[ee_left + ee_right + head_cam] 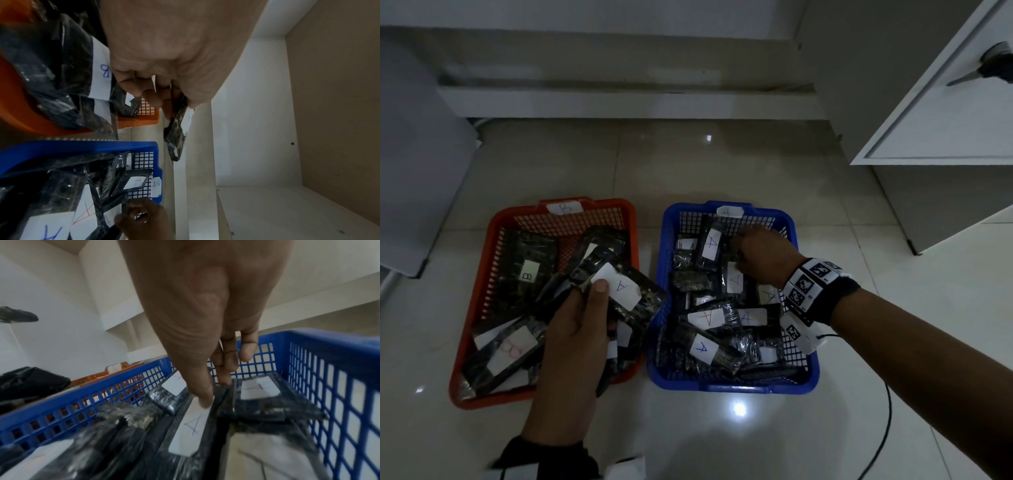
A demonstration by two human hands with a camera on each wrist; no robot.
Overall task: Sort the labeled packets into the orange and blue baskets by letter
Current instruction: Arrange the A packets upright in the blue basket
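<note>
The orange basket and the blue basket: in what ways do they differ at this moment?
The orange basket has a tag with B; the blue basket has a tag with A. The left hand holds a packet marked A above the orange basket, while the right hand reaches into the blue basket. Both are mesh-walled and hold dark labeled packets.

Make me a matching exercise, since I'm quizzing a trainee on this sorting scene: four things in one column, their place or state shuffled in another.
Things:
1. orange basket
2. blue basket
3. left hand
4. right hand

Place or state:
a. reaches down among packets marked A
b. tagged B on its far rim
c. grips a packet marked A
d. tagged A on its far rim

Pairs: 1-b, 2-d, 3-c, 4-a
</note>
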